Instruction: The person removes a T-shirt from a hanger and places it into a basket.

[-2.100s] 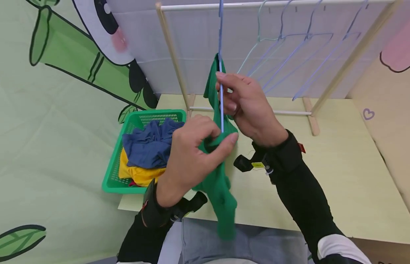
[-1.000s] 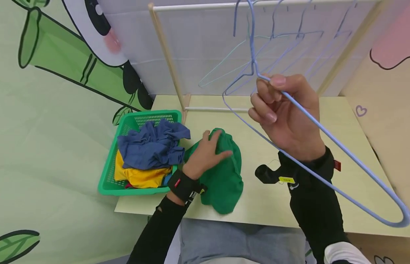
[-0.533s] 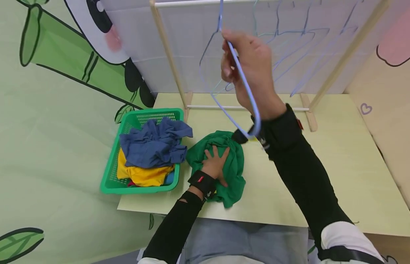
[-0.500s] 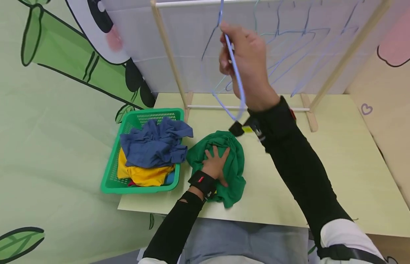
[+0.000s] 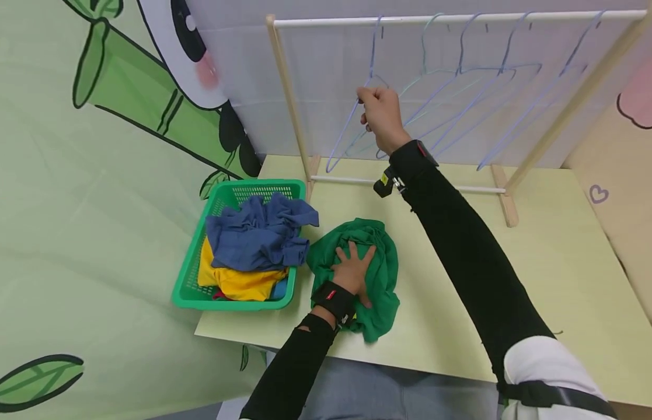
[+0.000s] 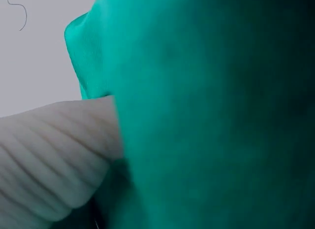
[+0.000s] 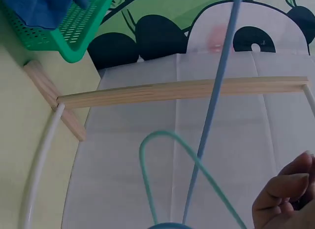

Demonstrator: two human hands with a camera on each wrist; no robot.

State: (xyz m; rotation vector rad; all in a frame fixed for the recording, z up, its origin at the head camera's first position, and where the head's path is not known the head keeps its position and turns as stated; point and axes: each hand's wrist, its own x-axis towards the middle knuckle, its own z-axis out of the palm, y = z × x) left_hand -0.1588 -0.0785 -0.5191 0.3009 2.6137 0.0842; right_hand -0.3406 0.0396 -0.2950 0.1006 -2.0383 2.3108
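Observation:
My left hand lies with spread fingers on a crumpled green garment on the table. That green cloth fills most of the left wrist view and hides much of the hand. Up at the rack, my right hand pinches the shoulder of a light blue clothes hanger, whose hook is over the top rail. The hanger carries no clothing. In the right wrist view, the curled fingers of my right hand show at the right edge, with a blue hanger bar to their left.
Several other hangers hang to the right on the wood-ended drying rack. A green basket stands left on the table, holding a blue garment and a yellow one.
The hanger has come out of the green garment, and my right hand has carried it up to the rail. The garment went down onto the table, my left hand resting on it.

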